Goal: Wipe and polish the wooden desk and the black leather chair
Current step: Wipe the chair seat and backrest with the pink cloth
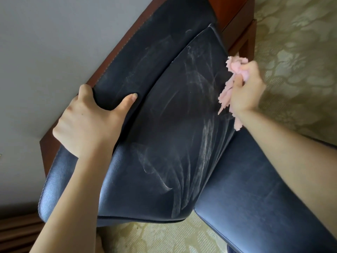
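The black leather chair (164, 136) fills the middle of the view, tilted, its seat cushion streaked with pale smears. My left hand (85, 123) grips the padded side of the chair, thumb on the leather and fingers wrapped over the wooden-edged rim. My right hand (246, 88) holds a bunched pink cloth (235, 66) at the right edge of the seat cushion. Part of the cloth hangs below my wrist. The desk is not clearly in view.
The chair's reddish wooden frame (242, 28) shows at the top right. A patterned green-beige carpet (300, 61) lies to the right and below. A grey wall (45, 42) fills the left side, with dark wooden slats (16, 232) at the bottom left.
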Available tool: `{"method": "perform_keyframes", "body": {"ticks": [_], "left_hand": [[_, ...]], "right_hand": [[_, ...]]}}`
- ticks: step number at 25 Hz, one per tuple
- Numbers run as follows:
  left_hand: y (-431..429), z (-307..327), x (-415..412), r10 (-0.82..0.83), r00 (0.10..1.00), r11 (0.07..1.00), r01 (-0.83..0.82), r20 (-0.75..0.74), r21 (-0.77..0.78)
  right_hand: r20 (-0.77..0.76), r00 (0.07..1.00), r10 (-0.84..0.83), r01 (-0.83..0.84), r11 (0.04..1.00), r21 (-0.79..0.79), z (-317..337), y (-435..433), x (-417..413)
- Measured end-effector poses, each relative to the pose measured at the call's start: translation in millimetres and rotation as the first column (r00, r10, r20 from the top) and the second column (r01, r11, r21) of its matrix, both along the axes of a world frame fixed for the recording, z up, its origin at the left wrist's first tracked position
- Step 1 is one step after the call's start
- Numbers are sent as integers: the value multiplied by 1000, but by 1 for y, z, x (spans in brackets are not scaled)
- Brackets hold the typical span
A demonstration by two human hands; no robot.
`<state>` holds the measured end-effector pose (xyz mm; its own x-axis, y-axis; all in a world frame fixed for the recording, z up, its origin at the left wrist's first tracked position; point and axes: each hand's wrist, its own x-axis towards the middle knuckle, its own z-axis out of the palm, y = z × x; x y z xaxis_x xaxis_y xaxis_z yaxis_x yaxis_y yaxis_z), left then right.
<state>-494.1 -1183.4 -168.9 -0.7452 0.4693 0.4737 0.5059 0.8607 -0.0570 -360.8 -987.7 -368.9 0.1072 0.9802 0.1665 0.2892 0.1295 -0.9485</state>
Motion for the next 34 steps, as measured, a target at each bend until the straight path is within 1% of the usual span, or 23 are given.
{"method": "perform_keyframes", "body": {"ticks": [2, 5, 9, 11, 12, 14, 16, 17, 19, 20, 21, 22, 24, 25, 26, 27, 28, 29, 30, 31, 32, 33, 34], "left_hand": [[1, 0, 1, 2, 1000, 1000, -2, 7, 11], [2, 1, 2, 13, 1000, 1000, -13, 16, 14], [2, 0, 1, 22, 1000, 1000, -23, 15, 13], [2, -1, 0, 23, 1000, 1000, -23, 15, 13], [2, 0, -1, 22, 1000, 1000, -22, 16, 12], [1, 0, -3, 10, 1000, 1000, -10, 25, 21], [1, -1, -4, -7, 999, 999, 6, 37, 35], [0, -1, -4, -16, 999, 999, 14, 38, 43], [0, -2, -4, -31, 999, 998, 28, 42, 57], [0, -2, -5, -34, 998, 998, 31, 48, 60], [-1, -2, -6, -31, 998, 998, 27, 55, 63], [0, -3, -6, -27, 998, 998, 23, 63, 66], [0, -3, -7, -21, 997, 997, 15, 72, 82], [1, -4, -7, -20, 997, 996, 14, 70, 89], [2, -4, -8, -21, 998, 995, 15, 65, 94], [3, -4, -8, -22, 998, 995, 16, 62, 96], [3, -4, -7, -24, 998, 995, 18, 63, 97], [3, -4, -7, -26, 997, 995, 19, 67, 98], [2, -4, -6, -26, 997, 995, 19, 69, 95], [2, -3, -6, -26, 997, 996, 20, 67, 89], [1, -3, -5, -28, 998, 996, 23, 62, 82], [1, -3, -4, -31, 998, 997, 26, 60, 79], [1, -3, -3, -35, 997, 996, 30, 62, 82]], "right_hand": [[-76, 997, -23, 29, 997, 71, -3, -38, -9], [-175, 984, 35, -8, 988, 155, -18, -95, -21], [-235, 954, 184, -148, 975, 164, -20, -147, -30], [-262, 913, 314, -264, 942, 209, -12, -175, -32], [-267, 878, 396, -331, 908, 258, -8, -192, -33], [-226, 787, 574, -467, 794, 389, -4, -228, -34], [-110, 691, 714, -578, 638, 510, -4, -253, -35], [-25, 648, 761, -615, 542, 573, -8, -256, -37], [184, 572, 799, -663, 318, 678, -13, -247, -37], [268, 525, 807, -685, 215, 696, -14, -235, -35], [327, 486, 811, -715, 153, 682, -17, -217, -32], [379, 466, 800, -758, 140, 637, -18, -195, -28], [490, 459, 741, -854, 217, 472, -21, -148, -20], [509, 452, 732, -873, 247, 421, -22, -127, -16], [524, 486, 699, -862, 284, 421, -20, -107, -14], [538, 571, 620, -816, 352, 459, -19, -91, -14], [514, 683, 519, -729, 439, 524, -18, -78, -13], [427, 798, 427, -603, 545, 582, -19, -66, -13], [311, 886, 343, -463, 654, 598, -22, -56, -10], [202, 944, 261, -330, 756, 565, -26, -47, -9], [111, 977, 181, -212, 848, 485, -30, -38, -7], [31, 993, 114, -117, 925, 361, -32, -29, -5], [-46, 998, 45, -34, 974, 223, -33, -23, -5]]}}
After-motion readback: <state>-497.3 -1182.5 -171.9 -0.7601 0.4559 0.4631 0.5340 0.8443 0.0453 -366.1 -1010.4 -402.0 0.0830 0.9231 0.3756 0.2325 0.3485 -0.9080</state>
